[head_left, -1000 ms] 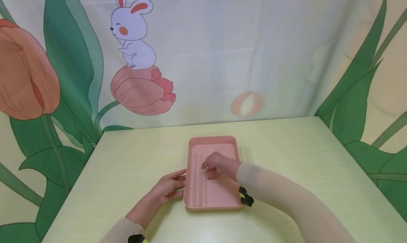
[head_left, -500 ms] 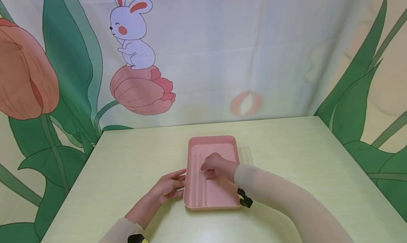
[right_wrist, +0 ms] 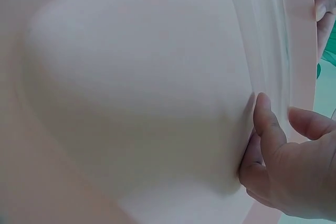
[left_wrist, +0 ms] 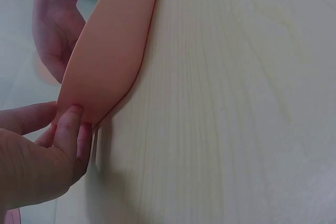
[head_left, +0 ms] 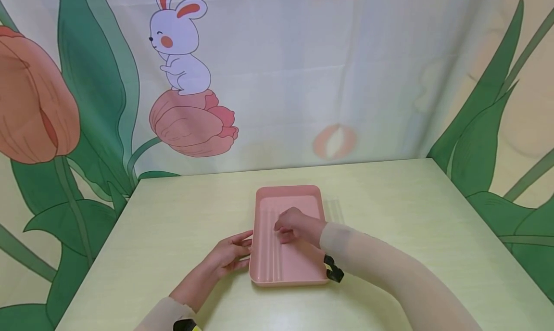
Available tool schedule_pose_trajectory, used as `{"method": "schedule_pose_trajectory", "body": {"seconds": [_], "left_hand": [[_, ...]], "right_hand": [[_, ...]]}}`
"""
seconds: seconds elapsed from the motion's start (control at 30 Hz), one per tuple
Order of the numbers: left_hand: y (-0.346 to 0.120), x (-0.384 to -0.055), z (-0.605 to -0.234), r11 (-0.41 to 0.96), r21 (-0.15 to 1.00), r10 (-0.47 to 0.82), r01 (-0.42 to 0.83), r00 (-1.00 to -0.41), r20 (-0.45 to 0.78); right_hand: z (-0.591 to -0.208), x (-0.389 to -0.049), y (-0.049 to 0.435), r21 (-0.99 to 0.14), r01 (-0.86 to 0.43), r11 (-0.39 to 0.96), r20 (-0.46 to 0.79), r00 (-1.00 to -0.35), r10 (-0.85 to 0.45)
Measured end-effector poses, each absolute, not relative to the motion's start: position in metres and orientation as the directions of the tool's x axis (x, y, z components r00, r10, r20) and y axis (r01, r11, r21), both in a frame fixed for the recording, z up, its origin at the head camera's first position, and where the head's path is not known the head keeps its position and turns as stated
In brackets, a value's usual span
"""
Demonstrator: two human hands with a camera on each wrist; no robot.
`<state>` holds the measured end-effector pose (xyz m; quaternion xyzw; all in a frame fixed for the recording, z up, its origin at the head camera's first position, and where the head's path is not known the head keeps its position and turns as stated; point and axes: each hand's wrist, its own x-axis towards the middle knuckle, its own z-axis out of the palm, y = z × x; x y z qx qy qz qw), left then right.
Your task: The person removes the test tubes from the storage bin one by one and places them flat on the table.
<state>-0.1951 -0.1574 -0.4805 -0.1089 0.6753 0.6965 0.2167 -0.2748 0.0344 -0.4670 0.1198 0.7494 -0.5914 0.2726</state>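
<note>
A pink rectangular tray [head_left: 305,266] lies lengthwise in front of me. Along its left side run clear, straight, tube-like pieces [head_left: 273,261], side by side on the tray floor; how many is hard to tell. My right hand [head_left: 294,223] reaches into the tray from the right, and its thumb and index finger pinch across these clear pieces, as the right wrist view shows. My left hand [head_left: 229,256] rests against the outside of the tray's left wall, fingers extended; in the left wrist view its fingertips touch the pink wall [left_wrist: 107,51].
More clear tube-like pieces [head_left: 335,210] lie on the pale wooden table [head_left: 389,201] just right of the tray, partly behind the right forearm. A printed curtain [head_left: 277,81] with a rabbit and tulips hangs behind the table's far edge. Black wrist straps [head_left: 333,268] show on the sleeves.
The right hand has moved very slightly left, and its fingers have drawn together at the clear pieces. The left hand and the tray stay in place.
</note>
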Motion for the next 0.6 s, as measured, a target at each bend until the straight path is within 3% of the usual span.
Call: {"method": "schedule_pose_trajectory", "body": {"seconds": [0.6], "left_hand": [[-0.1567,-0.1955,-0.4796,0.011,0.889,0.147,-0.457,-0.879,-0.453]], "right_hand": [[-0.4640,-0.2801,0.0371,-0.805,0.543,0.238,-0.582,-0.800,-0.145]]}}
